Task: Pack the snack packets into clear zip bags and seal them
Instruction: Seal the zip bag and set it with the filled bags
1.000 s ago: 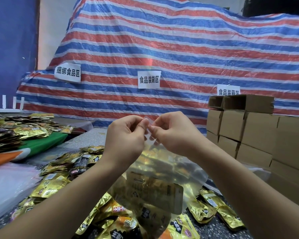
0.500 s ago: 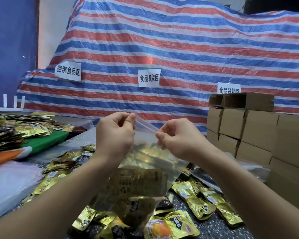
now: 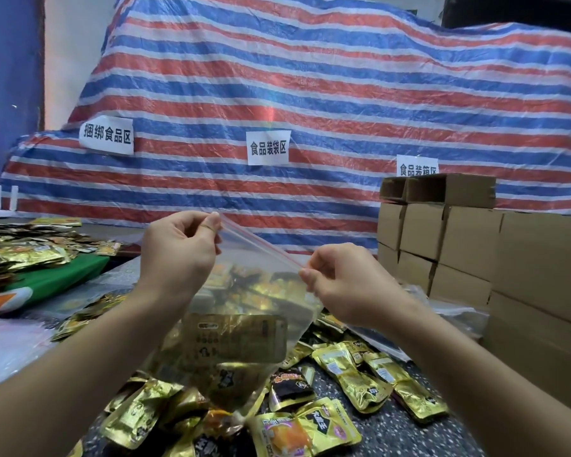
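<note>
1. A clear zip bag holding gold snack packets is held up above the near middle of the table.
2. Its red-lined zip strip is stretched between both hands.
3. The strip's left end is pinched by the left hand; its right end is pinched by the right hand.
4. Loose packets are scattered on the table beneath.
5. Cardboard boxes are stacked at right.
6. A striped tarp is hung far behind.
</note>
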Demonstrator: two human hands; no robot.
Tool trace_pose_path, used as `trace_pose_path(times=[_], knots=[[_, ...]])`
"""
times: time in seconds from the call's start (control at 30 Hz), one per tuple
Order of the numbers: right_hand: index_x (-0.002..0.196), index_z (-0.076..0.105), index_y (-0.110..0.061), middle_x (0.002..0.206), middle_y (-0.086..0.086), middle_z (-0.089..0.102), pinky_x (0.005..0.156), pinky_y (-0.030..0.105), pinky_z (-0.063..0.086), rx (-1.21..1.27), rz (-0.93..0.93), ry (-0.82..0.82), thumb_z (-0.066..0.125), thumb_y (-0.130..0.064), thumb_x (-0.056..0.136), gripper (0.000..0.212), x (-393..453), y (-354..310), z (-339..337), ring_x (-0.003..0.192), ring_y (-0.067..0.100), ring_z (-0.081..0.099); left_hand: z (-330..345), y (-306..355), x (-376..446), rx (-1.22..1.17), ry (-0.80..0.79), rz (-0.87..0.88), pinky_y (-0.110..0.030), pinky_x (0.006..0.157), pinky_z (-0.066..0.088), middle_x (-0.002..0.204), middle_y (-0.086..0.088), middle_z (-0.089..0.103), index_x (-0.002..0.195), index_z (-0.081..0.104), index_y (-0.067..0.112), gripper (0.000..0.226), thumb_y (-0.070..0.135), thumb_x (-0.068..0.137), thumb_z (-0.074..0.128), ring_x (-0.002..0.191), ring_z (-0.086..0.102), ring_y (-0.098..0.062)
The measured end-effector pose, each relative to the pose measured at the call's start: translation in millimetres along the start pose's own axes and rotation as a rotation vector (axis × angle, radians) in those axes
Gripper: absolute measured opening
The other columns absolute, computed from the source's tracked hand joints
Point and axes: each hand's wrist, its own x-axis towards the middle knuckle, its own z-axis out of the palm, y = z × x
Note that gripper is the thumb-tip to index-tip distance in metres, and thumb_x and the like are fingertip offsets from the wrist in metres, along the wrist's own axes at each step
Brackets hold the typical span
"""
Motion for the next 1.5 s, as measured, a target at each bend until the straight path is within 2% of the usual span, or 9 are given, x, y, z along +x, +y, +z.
trace_pose_path(times=[0.2, 0.7, 0.87, 0.97, 1.07, 1.2, 1.3, 1.43, 1.5], knots=[[0.083, 0.063, -0.023, 0.075, -0.008, 0.062, 0.063, 0.036, 0.051, -0.054, -0.05, 0.024, 0.061, -0.033, 0.098, 0.018, -8, 12, 1, 0.068, 0.013, 0.057, -2, -3, -2, -0.007, 0.008, -0.015, -0.031, 0.062, 0.05, 0.066, 0.003, 0.068, 0.076, 0.071, 0.022, 0.022, 0.03, 0.095, 0.063, 0.06, 0.061, -0.006], [0.082, 0.06, -0.019, 0.077, -0.002, 0.062, 0.063, 0.034, 0.048, -0.035, -0.074, -0.061, 0.059, -0.027, 0.099, 0.019, -10, 30, -7, 0.066, 0.013, 0.053, 3, 3, -10, -0.084, -0.039, -0.005, -0.016, 0.054, 0.049, 0.066, 0.001, 0.068, 0.077, 0.072, 0.022, 0.021, 0.025, 0.096, 0.062, 0.057, 0.061, -0.005], [0.1, 0.06, -0.029, 0.105, -0.017, 0.056, 0.08, 0.021, 0.043, -0.058, -0.101, -0.055, 0.054, -0.026, 0.099, 0.006, -12, 28, -4, 0.095, -0.002, 0.051, 14, 14, -15, -0.11, -0.089, -0.001, -0.015, 0.054, 0.048, 0.071, 0.001, 0.069, 0.082, 0.072, 0.02, 0.018, 0.024, 0.096, 0.061, 0.058, 0.06, -0.005], [0.136, 0.046, -0.03, 0.125, -0.015, 0.053, 0.093, 0.022, 0.044, -0.034, -0.091, -0.074, 0.057, -0.036, 0.094, 0.044, -12, 21, 7, 0.112, 0.001, 0.049, 25, 16, -22, -0.135, -0.126, -0.011, -0.014, 0.053, 0.048, 0.075, -0.002, 0.07, 0.084, 0.072, 0.021, 0.016, 0.023, 0.095, 0.061, 0.058, 0.06, -0.003], [0.148, 0.033, -0.031, 0.131, -0.012, 0.052, 0.095, 0.033, 0.051, 0.021, -0.09, -0.035, 0.063, -0.052, 0.088, 0.069, -7, 9, 18, 0.113, 0.006, 0.052, 32, 16, -27, -0.147, -0.162, 0.003, -0.014, 0.054, 0.047, 0.072, 0.0, 0.069, 0.085, 0.072, 0.02, 0.017, 0.024, 0.096, 0.06, 0.059, 0.059, -0.003], [0.123, 0.048, -0.039, 0.099, -0.019, 0.058, 0.068, 0.019, 0.048, 0.11, -0.076, -0.038, 0.076, -0.054, 0.078, 0.055, 0, -2, 32, 0.086, 0.0, 0.057, 36, 15, -29, -0.142, -0.2, 0.013, -0.014, 0.056, 0.047, 0.068, 0.004, 0.067, 0.083, 0.071, 0.021, 0.019, 0.026, 0.096, 0.058, 0.061, 0.06, -0.004], [0.088, 0.06, -0.041, 0.082, -0.014, 0.068, 0.068, 0.028, 0.054, 0.209, -0.031, -0.231, 0.084, -0.044, 0.074, 0.027, 3, -3, 38, 0.073, 0.001, 0.063, 41, 15, -32, -0.088, -0.238, 0.043, -0.02, 0.058, 0.049, 0.065, 0.0, 0.066, 0.078, 0.069, 0.017, 0.023, 0.026, 0.097, 0.059, 0.061, 0.06, -0.005], [0.079, 0.065, -0.03, 0.071, -0.007, 0.067, 0.059, 0.027, 0.046, 0.087, -0.02, -0.395, 0.078, -0.035, 0.083, 0.014, 3, -2, 51, 0.063, 0.009, 0.059, 51, 11, -42, 0.024, -0.306, 0.085, -0.043, 0.06, 0.048, 0.068, -0.015, 0.063, 0.076, 0.064, 0.009, 0.031, 0.03, 0.098, 0.058, 0.059, 0.054, -0.016], [0.073, 0.067, -0.029, 0.074, 0.0, 0.07, 0.061, 0.038, 0.052, 0.07, 0.003, -0.364, 0.07, -0.024, 0.089, 0.018, 4, -1, 55, 0.068, 0.017, 0.063, 54, 7, -44, 0.054, -0.296, 0.098, -0.048, 0.063, 0.048, 0.069, -0.015, 0.062, 0.078, 0.062, 0.008, 0.032, 0.032, 0.098, 0.055, 0.062, 0.054, -0.024]])
